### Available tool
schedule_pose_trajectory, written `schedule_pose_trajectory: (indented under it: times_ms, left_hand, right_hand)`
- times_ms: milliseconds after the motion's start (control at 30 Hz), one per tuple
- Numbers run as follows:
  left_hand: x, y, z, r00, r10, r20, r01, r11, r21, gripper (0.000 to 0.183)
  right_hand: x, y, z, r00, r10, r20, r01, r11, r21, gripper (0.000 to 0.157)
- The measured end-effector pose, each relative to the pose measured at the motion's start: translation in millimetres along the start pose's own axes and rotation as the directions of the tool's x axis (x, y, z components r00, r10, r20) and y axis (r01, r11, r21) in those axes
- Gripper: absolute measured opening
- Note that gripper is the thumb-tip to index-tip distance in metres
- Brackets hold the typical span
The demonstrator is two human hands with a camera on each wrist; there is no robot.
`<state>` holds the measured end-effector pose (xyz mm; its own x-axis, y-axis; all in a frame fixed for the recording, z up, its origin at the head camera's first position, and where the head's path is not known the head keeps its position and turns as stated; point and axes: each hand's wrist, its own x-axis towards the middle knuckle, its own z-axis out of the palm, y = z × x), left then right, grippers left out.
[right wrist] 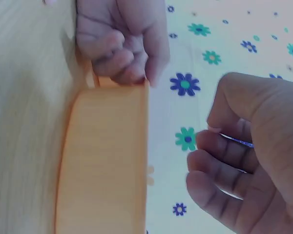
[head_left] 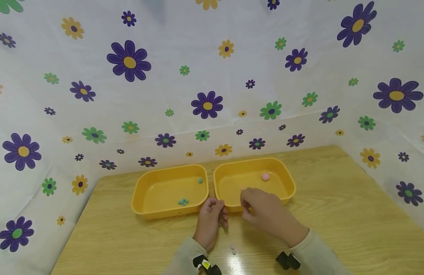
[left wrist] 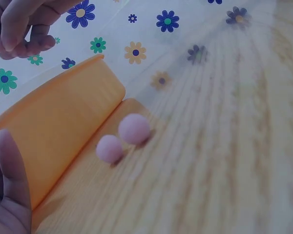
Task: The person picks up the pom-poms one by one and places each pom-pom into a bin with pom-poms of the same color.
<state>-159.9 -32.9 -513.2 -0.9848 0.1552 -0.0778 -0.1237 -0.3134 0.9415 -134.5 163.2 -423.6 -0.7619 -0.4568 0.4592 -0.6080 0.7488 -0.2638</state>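
Two yellow trays stand side by side. My left hand (head_left: 210,221) is at the near inner corner of the right tray (head_left: 254,162), thumb on its rim and the other fingers curled by its outer wall. Over that tray's near side hovers my right hand (head_left: 267,210), its fingers loosely bent; the right wrist view shows nothing between them. A larger pink ball (head_left: 265,177) lies inside the right tray, and a small pink ball (head_left: 242,188) shows beside the right fingertips. Two pink balls (left wrist: 134,129) rest on the table in front of the tray.
The left tray (head_left: 156,172) holds several small teal balls (head_left: 183,201) near its front and a single teal ball (head_left: 200,180) at its right side. Behind the wooden table (head_left: 335,198) hangs a white flower-printed cloth (head_left: 156,99), which also covers both sides.
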Motion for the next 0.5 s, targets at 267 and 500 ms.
schedule_pose_trajectory:
  times_ms: [267, 500]
  left_hand:
    - [-0.9, -0.3, -1.2, 1.0, 0.004, 0.012, -0.004, 1.0, 0.004, 0.018]
    - [-0.6, 0.4, -1.1, 1.0, 0.002, 0.018, -0.002, 1.0, -0.005, 0.018]
  right_hand:
    - [1, 15, -13.0, 0.985, 0.051, -0.166, -0.054, 0.998, -0.017, 0.021]
    - [3, 17, -20.2, 0.973, 0.195, -0.121, -0.198, 0.98, -0.012, 0.014]
